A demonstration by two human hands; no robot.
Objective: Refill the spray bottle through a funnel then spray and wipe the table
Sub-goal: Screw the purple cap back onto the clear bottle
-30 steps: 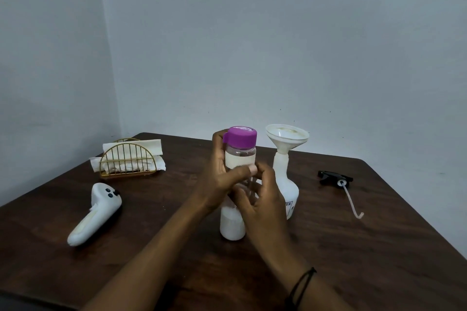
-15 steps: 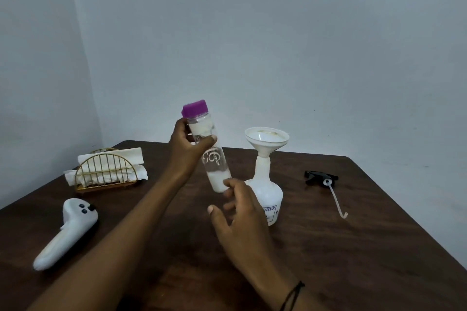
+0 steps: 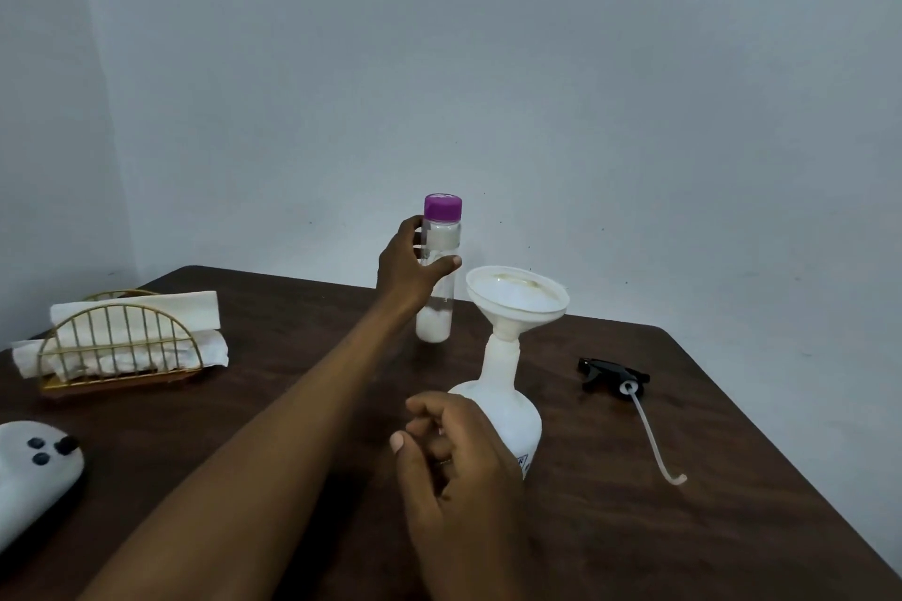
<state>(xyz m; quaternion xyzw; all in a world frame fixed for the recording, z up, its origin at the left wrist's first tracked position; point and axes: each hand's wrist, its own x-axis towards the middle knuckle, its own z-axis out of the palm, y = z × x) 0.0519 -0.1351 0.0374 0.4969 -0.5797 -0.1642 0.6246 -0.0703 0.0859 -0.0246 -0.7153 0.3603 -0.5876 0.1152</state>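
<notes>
1. Presently, left hand [image 3: 407, 266] grips clear purple-capped bottle [image 3: 438, 269] upright, fingers wrapped round its middle, near the far table [image 3: 683, 478] edge.
2. Right hand [image 3: 459, 469] hangs loose, fingers lightly curled, holding nothing, just beside white spray bottle [image 3: 507, 405].
3. Funnel [image 3: 517, 300] seated in its neck.
4. Black trigger head [image 3: 612, 376] lies well right.

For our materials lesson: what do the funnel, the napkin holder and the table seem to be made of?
Funnel: matt white plastic, probably; slightly translucent rim.
Napkin holder: thin metal wire, shiny gold finish.
Table: dark brown wood or wood-look laminate; grain streaks show, which one is unclear.
</notes>
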